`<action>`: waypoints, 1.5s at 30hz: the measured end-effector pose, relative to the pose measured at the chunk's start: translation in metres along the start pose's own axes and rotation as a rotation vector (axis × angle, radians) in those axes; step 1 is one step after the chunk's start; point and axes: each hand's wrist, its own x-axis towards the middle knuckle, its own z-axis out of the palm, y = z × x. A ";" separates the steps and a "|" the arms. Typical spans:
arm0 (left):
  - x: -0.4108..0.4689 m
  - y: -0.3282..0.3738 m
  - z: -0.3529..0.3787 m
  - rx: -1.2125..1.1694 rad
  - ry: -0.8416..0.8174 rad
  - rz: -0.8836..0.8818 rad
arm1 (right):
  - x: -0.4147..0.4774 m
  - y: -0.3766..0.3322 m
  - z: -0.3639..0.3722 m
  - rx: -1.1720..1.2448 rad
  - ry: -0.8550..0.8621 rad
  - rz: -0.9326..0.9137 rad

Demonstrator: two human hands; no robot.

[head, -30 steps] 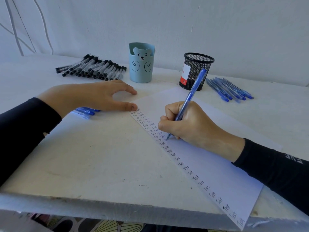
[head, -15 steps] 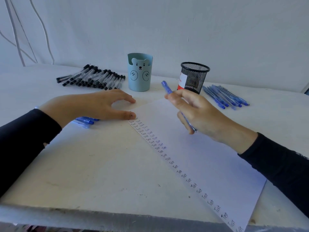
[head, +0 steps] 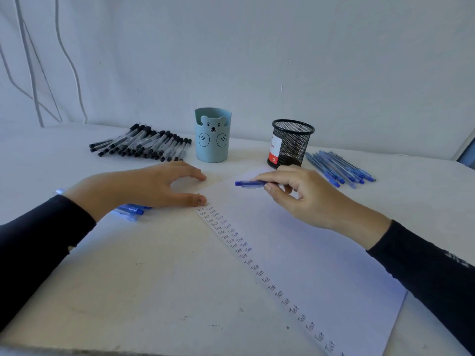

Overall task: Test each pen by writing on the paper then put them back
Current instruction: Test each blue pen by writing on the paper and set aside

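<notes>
My right hand (head: 305, 199) pinches a blue pen (head: 248, 183) between thumb and fingers, holding it level above the top of the white paper (head: 321, 265). The pen's end points left. A column of handwritten "Test" words runs down the paper's left edge. My left hand (head: 138, 188) rests flat on the table, its thumb touching the paper's top left corner. A few blue pens (head: 131, 209) lie under my left hand, partly hidden by it.
A light blue bear-faced cup (head: 212, 140) and a black mesh cup (head: 291, 143) stand at the back. Several black-capped pens (head: 144, 146) lie left of the bear cup. Several blue pens (head: 339, 168) lie right of the mesh cup. A white wall rises behind.
My right hand stopped writing, lifted the blue pen off the paper and turned it level near the paper's top. My left hand stayed in place.
</notes>
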 end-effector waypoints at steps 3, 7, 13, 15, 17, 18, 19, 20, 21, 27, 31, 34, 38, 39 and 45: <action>0.000 0.001 0.000 -0.003 0.004 0.005 | 0.003 0.002 -0.005 0.054 0.075 0.006; 0.001 0.000 0.000 -0.004 0.002 0.016 | 0.010 0.008 -0.037 0.130 0.359 0.113; 0.002 0.000 0.002 -0.017 0.019 0.033 | -0.003 0.046 -0.071 0.021 0.419 0.405; 0.002 -0.001 0.002 -0.026 0.025 0.040 | -0.008 0.057 -0.066 -0.045 0.339 0.454; 0.003 -0.001 0.002 -0.026 0.026 0.045 | -0.009 0.068 -0.059 -0.138 0.268 0.476; 0.003 -0.001 0.002 -0.025 0.027 0.047 | -0.009 0.072 -0.056 -0.193 0.228 0.487; 0.004 -0.002 0.002 -0.026 0.028 0.048 | -0.009 0.074 -0.053 -0.239 0.183 0.495; 0.004 -0.002 0.002 -0.028 0.030 0.048 | -0.009 0.075 -0.051 -0.293 0.131 0.507; 0.004 -0.003 0.003 -0.029 0.031 0.047 | -0.010 0.076 -0.048 -0.352 0.087 0.494; -0.007 0.002 -0.017 -0.035 0.028 0.001 | -0.016 0.073 -0.042 -0.484 -0.044 0.435; -0.033 -0.008 -0.051 -0.034 0.043 -0.058 | -0.011 0.056 -0.035 -0.444 0.052 0.384; -0.050 -0.018 -0.064 -0.012 -0.073 -0.178 | -0.007 0.037 -0.021 -0.327 0.028 0.285; -0.054 -0.021 -0.067 0.005 -0.164 -0.247 | -0.007 0.021 -0.006 -0.269 0.059 0.175; -0.052 -0.021 -0.065 0.008 -0.160 -0.246 | -0.007 0.020 -0.004 -0.265 0.071 0.167; -0.043 -0.025 -0.056 0.015 -0.020 -0.158 | -0.008 0.023 -0.006 -0.227 0.088 0.158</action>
